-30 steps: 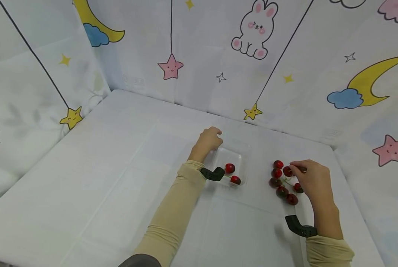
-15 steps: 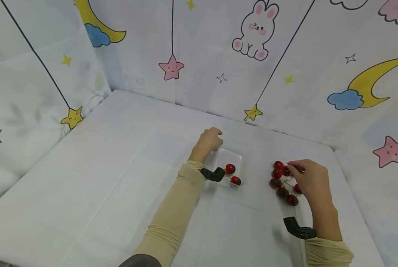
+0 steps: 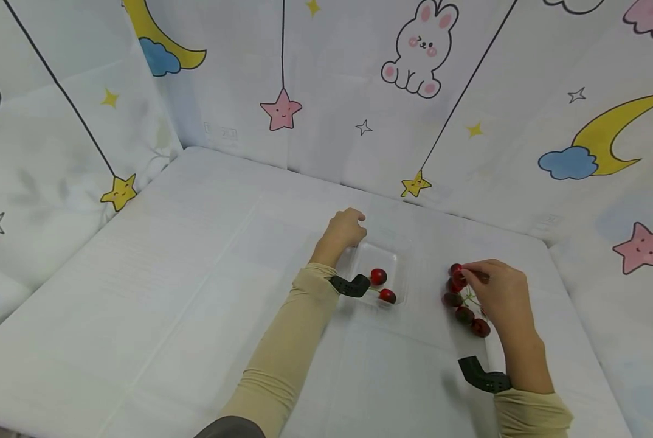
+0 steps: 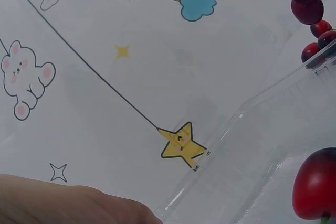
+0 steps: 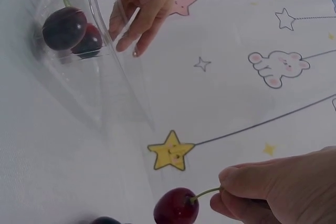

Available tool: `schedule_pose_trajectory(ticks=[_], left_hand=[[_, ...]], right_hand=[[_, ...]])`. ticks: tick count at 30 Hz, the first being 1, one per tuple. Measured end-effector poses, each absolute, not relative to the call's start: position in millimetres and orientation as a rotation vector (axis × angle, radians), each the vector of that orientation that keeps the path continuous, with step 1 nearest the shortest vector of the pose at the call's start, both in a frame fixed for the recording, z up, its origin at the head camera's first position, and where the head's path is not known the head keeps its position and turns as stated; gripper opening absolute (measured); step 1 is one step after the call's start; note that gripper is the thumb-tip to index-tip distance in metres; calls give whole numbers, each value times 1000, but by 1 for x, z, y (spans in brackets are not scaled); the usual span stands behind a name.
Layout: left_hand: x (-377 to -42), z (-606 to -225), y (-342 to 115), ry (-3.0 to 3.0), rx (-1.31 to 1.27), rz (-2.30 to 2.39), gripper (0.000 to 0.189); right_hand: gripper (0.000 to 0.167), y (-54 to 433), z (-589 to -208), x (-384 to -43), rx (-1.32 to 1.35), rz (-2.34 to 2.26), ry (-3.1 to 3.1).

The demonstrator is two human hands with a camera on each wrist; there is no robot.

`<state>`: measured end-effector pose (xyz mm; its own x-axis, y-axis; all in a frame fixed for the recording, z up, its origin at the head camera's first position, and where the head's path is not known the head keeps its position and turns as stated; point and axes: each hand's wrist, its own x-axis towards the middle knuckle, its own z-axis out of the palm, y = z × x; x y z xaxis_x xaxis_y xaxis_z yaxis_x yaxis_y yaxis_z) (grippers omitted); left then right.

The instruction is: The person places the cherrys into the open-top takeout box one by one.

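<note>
My right hand (image 3: 498, 293) pinches the green stem of a dark red cherry (image 5: 177, 206) between thumb and fingers. In the left wrist view this cherry hangs from its stem over other cherries (image 4: 311, 53). Below the hand in the head view lies a cluster of several cherries (image 3: 465, 315), partly covered by the fingers. My left hand (image 3: 343, 230) is at the far left corner of a clear plastic box (image 3: 378, 252). Its fingers (image 5: 149, 24) hang loosely along the box wall in the right wrist view. Inside the box lie two cherries (image 3: 378, 277), toward the near side.
A white cloth covers the table (image 3: 211, 237), and a printed backdrop (image 3: 332, 79) with stars, moons and a rabbit rises behind it. Black wrist mounts (image 3: 350, 286) are strapped to both forearms. The box stands left of the cherry cluster.
My right hand has moved a little left with the pinched cherry, which now overlaps the cherries at the cluster's far end. The left hand and the box have stayed in place.
</note>
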<state>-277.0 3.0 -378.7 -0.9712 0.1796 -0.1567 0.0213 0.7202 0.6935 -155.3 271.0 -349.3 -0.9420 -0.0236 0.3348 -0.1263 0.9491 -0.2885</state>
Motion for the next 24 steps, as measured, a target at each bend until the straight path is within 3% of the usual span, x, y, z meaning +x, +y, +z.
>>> schedule_pose_trajectory(ticks=[24], left_hand=[[-274, -376, 3, 2714, 177, 1080, 41]], right_hand=[[12, 256, -356, -158, 212, 472, -2715]])
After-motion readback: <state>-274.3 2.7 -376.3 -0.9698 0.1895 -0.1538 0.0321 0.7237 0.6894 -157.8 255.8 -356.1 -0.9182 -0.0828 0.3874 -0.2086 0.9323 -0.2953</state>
